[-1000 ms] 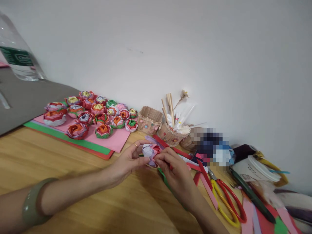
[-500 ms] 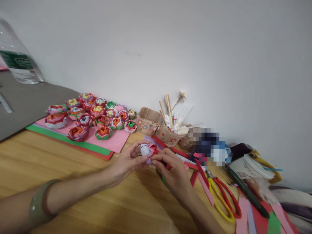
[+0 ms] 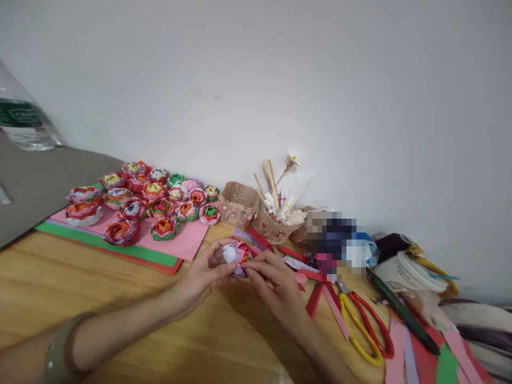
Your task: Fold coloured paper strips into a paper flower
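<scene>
A small paper flower (image 3: pixel 231 254), pale lilac with red and pink petals, is held above the wooden table (image 3: pixel 152 341). My left hand (image 3: pixel 204 274) grips it from the left, thumb in front and fingers behind. From the right, my right hand (image 3: pixel 274 277) pinches the flower's edge between thumb and fingers. The underside of the flower is hidden. Several finished-looking paper flowers (image 3: pixel 165 228) stand in rows on a pink sheet (image 3: pixel 192 240) at the left.
Woven baskets (image 3: pixel 239 204) line the wall, one with sticks. Red and yellow scissors (image 3: pixel 360 325), paper strips (image 3: pixel 335 309), a dark green pen-like tool (image 3: pixel 406 314) and a white tub (image 3: pixel 408 274) lie right. A bottle (image 3: pixel 24 125) stands far left.
The view has shifted slightly, so the flowers and baskets appear lower and farther left. The right fingers have moved slightly on the held flower, where some orange and green now shows.
</scene>
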`<state>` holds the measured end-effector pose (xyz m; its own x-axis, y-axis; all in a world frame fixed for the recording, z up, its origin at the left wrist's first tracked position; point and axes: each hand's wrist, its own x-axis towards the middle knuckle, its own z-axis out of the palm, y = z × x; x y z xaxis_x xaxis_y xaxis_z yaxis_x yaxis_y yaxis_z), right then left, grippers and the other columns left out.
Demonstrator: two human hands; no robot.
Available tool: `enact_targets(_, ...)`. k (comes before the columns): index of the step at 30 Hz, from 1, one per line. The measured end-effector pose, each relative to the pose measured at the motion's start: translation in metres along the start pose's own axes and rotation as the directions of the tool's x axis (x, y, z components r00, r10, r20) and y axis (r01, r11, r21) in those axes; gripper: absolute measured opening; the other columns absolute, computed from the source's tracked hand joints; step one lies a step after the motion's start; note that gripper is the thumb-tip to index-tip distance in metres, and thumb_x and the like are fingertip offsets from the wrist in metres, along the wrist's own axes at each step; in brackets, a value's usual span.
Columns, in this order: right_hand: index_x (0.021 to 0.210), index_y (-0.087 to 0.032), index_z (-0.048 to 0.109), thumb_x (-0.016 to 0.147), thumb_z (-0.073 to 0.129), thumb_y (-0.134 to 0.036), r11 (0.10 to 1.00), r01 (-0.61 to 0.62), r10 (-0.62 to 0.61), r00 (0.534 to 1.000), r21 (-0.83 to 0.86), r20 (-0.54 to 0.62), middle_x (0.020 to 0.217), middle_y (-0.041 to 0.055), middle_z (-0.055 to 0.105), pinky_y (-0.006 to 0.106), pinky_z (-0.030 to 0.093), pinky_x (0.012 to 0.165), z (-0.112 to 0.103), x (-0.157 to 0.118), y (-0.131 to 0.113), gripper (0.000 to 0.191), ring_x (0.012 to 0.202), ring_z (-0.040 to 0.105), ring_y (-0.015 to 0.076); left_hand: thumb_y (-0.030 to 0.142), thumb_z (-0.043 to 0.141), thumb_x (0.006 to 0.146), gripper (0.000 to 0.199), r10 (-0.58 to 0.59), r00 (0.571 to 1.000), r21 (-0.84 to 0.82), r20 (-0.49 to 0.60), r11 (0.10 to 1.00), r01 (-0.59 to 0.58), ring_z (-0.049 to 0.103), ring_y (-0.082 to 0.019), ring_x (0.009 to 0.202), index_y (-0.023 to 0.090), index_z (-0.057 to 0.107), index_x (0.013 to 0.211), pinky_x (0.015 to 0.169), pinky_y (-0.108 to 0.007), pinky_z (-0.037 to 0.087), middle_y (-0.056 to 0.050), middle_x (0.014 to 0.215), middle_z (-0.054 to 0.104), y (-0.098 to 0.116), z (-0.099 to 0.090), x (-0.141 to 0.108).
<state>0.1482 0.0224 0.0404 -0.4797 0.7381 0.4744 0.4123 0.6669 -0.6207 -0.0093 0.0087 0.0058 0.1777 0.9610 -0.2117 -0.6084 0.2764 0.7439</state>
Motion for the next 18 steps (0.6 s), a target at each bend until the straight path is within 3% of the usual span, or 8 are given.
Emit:
enact_targets(3,0.08,-0.018,0.068,0.081,0.055,-0.013,0.993,-0.095,0.092,0.995,0.077,0.042,0.07,0.0017,0.061,0.023,0.044,0.06,-0.0032,0.0034,0.0028,0.014,0.066,0.057,0.0121,0.017,0.072,0.067,0.037,-0.013,1.0,0.009,0.012,1.0,0.013,0.058,-0.013,0.08,0.021,0.054,0.1,0.068,-0.023,0.048,-0.001,0.092,0.063,0.0007,-0.0008,-0.0004)
enact_targets(8,0.068,-0.017,0.066,0.075,0.062,-0.011,0.986,-0.161,0.16,0.987,0.039,0.032,0.065,-0.0001,0.06,0.023,0.041,0.057,-0.0002,0.0015,0.006,0.01,0.061,0.053,0.0116,0.018,0.074,0.066,0.035,-0.017,0.998,0.031,0.057,0.999,0.015,0.058,-0.013,0.079,0.021,0.056,0.096,0.066,-0.024,0.049,-0.001,0.091,0.062,-0.0005,-0.0016,-0.0007)
enact_targets(14,0.068,-0.016,0.062,0.076,0.059,-0.008,0.99,-0.13,0.125,0.988,0.049,0.095,0.068,0.0005,0.057,0.022,0.041,0.058,-0.0017,-0.001,0.0039,0.012,0.064,0.053,0.0119,0.018,0.073,0.067,0.035,-0.021,0.997,0.04,0.078,0.999,0.018,0.058,-0.011,0.078,0.021,0.056,0.097,0.065,-0.022,0.05,0.0,0.088,0.061,-0.0024,-0.0015,-0.0021)
enact_targets(18,0.074,-0.016,0.062,0.082,0.049,-0.008,0.998,-0.06,0.059,0.995,0.008,0.075,0.071,0.0025,0.055,0.022,0.042,0.057,-0.0011,-0.0031,0.0049,0.018,0.066,0.053,0.0125,0.017,0.073,0.066,0.036,-0.033,0.998,0.013,0.045,0.999,0.032,0.06,-0.012,0.079,0.02,0.056,0.097,0.066,-0.023,0.049,-0.001,0.09,0.063,-0.002,-0.0001,-0.0015)
